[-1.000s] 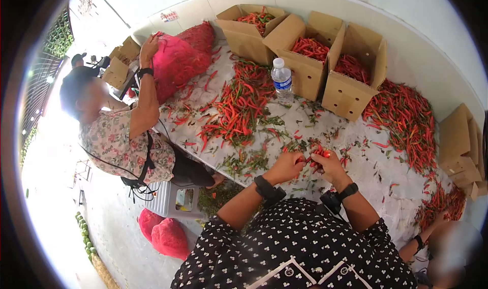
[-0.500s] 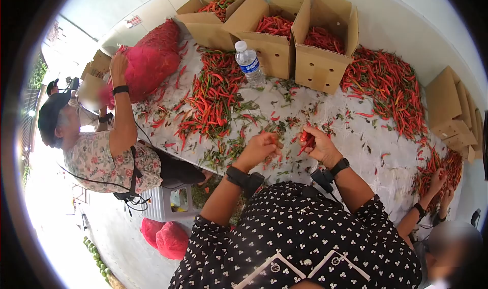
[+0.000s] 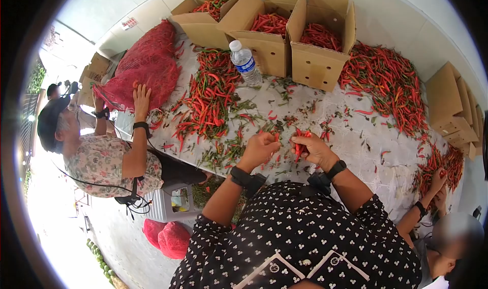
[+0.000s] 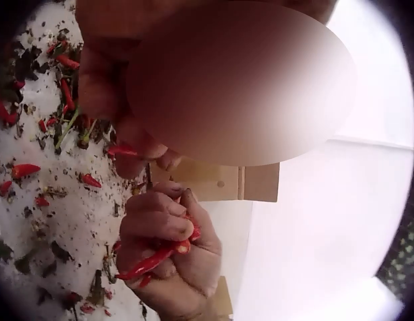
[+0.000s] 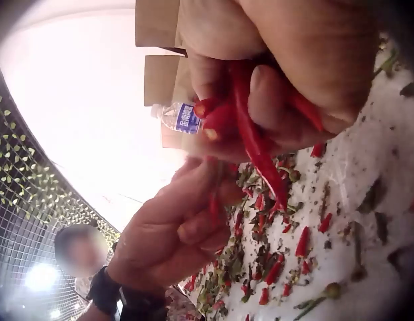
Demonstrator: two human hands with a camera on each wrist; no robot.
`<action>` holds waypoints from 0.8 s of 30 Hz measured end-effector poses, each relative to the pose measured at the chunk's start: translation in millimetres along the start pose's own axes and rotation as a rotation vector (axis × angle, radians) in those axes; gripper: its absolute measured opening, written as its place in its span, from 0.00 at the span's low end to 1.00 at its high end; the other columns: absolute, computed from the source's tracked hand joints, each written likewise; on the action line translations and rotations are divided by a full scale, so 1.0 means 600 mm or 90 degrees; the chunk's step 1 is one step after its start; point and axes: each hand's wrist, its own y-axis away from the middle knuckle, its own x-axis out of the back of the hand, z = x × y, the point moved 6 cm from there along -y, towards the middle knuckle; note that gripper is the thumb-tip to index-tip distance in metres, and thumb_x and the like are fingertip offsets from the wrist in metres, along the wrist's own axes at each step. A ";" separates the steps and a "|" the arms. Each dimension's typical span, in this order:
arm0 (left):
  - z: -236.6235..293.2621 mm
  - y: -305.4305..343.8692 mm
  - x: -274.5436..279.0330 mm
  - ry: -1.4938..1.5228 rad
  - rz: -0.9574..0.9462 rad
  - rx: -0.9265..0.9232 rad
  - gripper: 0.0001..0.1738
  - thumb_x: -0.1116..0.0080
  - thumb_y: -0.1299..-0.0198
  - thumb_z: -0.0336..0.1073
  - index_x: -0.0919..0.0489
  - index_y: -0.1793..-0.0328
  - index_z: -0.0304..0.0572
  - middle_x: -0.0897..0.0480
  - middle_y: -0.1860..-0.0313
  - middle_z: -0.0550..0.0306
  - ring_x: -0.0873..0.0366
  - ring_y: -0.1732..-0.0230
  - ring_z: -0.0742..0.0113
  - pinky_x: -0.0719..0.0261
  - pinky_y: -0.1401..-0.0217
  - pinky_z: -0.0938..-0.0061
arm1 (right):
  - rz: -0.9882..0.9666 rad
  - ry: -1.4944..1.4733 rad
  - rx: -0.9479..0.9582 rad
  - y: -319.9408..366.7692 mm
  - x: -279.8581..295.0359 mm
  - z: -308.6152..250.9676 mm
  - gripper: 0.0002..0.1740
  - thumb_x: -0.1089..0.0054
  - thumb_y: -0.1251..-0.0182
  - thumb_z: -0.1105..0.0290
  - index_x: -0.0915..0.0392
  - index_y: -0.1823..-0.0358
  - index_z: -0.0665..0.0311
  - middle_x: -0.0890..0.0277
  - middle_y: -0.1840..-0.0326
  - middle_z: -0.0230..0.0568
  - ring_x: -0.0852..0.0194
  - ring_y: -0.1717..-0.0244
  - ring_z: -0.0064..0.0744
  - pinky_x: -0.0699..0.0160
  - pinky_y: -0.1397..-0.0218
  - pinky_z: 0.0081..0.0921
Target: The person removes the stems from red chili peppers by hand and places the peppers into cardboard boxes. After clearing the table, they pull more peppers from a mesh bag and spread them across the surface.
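My right hand (image 3: pixel 315 150) grips a small bunch of red chili peppers (image 5: pixel 250 127), their pale cut ends poking out between thumb and fingers. Just to its left, my left hand (image 3: pixel 260 150) has its fingers curled and pinches a red chili piece (image 4: pixel 121 150) at the fingertips. The two hands face each other above the white-covered table (image 3: pixel 351 159). Below them, chili bits, stems and leaves (image 5: pixel 270 267) lie scattered. In the left wrist view, a blurred patch covers part of the left hand.
Cardboard boxes (image 3: pixel 317 65) of chilies line the wall behind a water bottle (image 3: pixel 246 65). Chili heaps lie left (image 3: pixel 208 103) and right (image 3: pixel 389 88). One person at left touches a red mesh sack (image 3: pixel 145 78); another person's hands (image 3: pixel 438 182) work at right.
The head view has swung, so the table things sit further left and higher. My hands have come closer together after parting. The person at left has lowered a hand onto the sack.
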 end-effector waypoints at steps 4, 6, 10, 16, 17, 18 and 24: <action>-0.020 -0.008 0.006 -0.074 0.041 -0.030 0.11 0.40 0.51 0.36 0.25 0.70 0.34 0.20 0.78 0.49 0.23 0.78 0.66 0.28 0.74 0.71 | 0.018 0.021 0.006 0.008 -0.001 -0.003 0.07 0.45 0.41 0.69 0.29 0.62 0.60 0.26 0.77 0.33 0.25 0.77 0.23 0.49 0.88 0.14; -0.015 -0.011 0.019 -0.170 0.085 -0.072 0.10 0.41 0.51 0.35 0.25 0.70 0.35 0.21 0.76 0.48 0.23 0.76 0.61 0.27 0.72 0.69 | 0.045 0.028 0.001 0.010 0.004 -0.001 0.07 0.45 0.41 0.68 0.29 0.62 0.59 0.26 0.77 0.33 0.25 0.77 0.23 0.48 0.88 0.15; 0.011 -0.028 0.078 -0.358 0.261 -0.202 0.06 0.45 0.50 0.33 0.24 0.68 0.40 0.22 0.69 0.44 0.24 0.68 0.49 0.27 0.66 0.62 | 0.039 0.011 -0.016 0.011 0.013 0.010 0.06 0.45 0.41 0.67 0.28 0.64 0.59 0.26 0.77 0.32 0.27 0.78 0.23 0.48 0.87 0.16; 0.004 -0.085 0.151 -0.682 0.290 -0.216 0.07 0.48 0.52 0.29 0.24 0.65 0.41 0.25 0.64 0.44 0.23 0.69 0.47 0.25 0.68 0.60 | 0.047 0.040 -0.001 0.012 0.022 0.005 0.05 0.45 0.41 0.68 0.26 0.66 0.59 0.26 0.77 0.32 0.26 0.78 0.23 0.45 0.87 0.15; -0.006 -0.095 0.152 -0.724 0.253 -0.166 0.07 0.47 0.52 0.28 0.24 0.64 0.40 0.25 0.63 0.44 0.23 0.69 0.47 0.24 0.68 0.60 | 0.062 0.033 0.002 0.014 0.022 0.001 0.05 0.45 0.41 0.68 0.26 0.65 0.59 0.26 0.77 0.32 0.26 0.78 0.23 0.44 0.86 0.15; -0.003 -0.098 0.153 -0.724 0.257 -0.178 0.07 0.47 0.52 0.28 0.24 0.64 0.40 0.25 0.63 0.44 0.23 0.69 0.47 0.24 0.68 0.60 | 0.077 0.026 0.005 0.018 0.021 -0.003 0.05 0.45 0.41 0.68 0.26 0.65 0.59 0.26 0.77 0.33 0.26 0.78 0.23 0.42 0.86 0.15; -0.011 -0.076 0.128 -0.548 0.208 -0.175 0.08 0.44 0.52 0.32 0.25 0.67 0.35 0.23 0.67 0.43 0.23 0.72 0.49 0.26 0.70 0.63 | 0.121 -0.005 0.037 0.024 0.021 -0.007 0.06 0.45 0.40 0.69 0.27 0.63 0.61 0.26 0.76 0.34 0.26 0.78 0.25 0.39 0.85 0.15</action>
